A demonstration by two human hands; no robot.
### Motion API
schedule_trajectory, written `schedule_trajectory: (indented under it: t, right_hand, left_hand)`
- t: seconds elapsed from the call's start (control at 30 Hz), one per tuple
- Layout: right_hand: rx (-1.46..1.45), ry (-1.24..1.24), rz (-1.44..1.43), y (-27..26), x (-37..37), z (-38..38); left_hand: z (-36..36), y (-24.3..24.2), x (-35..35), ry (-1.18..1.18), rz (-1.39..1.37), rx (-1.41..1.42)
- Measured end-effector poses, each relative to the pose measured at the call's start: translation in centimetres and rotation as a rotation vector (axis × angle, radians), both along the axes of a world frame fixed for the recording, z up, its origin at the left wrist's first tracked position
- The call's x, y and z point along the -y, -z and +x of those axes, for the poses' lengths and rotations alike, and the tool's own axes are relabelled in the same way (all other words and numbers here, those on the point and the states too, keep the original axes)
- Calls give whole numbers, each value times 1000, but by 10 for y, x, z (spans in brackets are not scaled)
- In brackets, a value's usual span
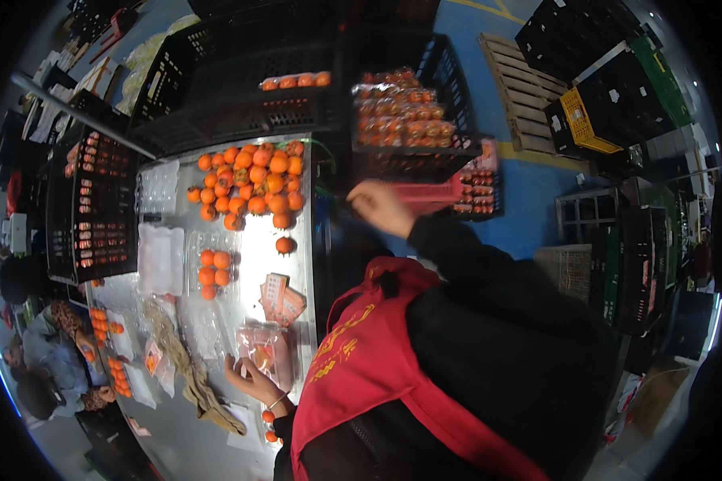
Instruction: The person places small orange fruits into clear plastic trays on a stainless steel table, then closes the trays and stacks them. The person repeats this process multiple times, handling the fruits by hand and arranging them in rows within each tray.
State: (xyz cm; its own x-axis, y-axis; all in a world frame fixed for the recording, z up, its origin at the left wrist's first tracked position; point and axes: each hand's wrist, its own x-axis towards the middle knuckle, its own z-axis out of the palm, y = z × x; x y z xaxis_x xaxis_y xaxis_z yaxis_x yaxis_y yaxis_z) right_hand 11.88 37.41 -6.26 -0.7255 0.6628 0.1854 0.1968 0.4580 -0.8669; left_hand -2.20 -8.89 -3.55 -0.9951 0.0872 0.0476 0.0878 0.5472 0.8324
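My left hand (253,380) hovers over the table's near edge, beside clear plastic packaging (266,349), with fingers curved apart and nothing visible in it. My right hand (382,207) is raised off the table near a black crate of packed fruit (403,114); its fingers are half bent, slightly blurred, and appear to hold nothing. Loose orange persimmons (249,180) lie heaped on the metal table (253,240). One persimmon (284,245) sits apart. A clear plastic tray (192,264) contains several persimmons (215,273). Printed label sheets (281,299) rest close by.
Stacked clear trays (159,186) and white trays (160,258) stand beyond the fruit. A tan cloth (183,367) lies across the table. Black crates (102,204) border it. People (54,361) work opposite. A wooden pallet (520,90) rests on the blue floor.
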Motion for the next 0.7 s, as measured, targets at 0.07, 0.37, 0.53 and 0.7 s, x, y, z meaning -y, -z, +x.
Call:
schedule_trajectory:
  t: [0.07, 0.37, 0.53, 0.7]
  right_hand:
    - [61, 174, 34, 2, -74, 28]
    - [629, 233, 91, 70, -395, 43]
    - [1001, -62, 127, 103, -451, 8]
    - [673, -142, 162, 118, -461, -20]
  left_hand:
    - [4, -12, -38, 80, 140, 43]
    - [44, -11, -202, 117, 153, 327]
    - [55, -37, -257, 258, 21, 369]
    - [52, -52, -288, 237, -9, 445]
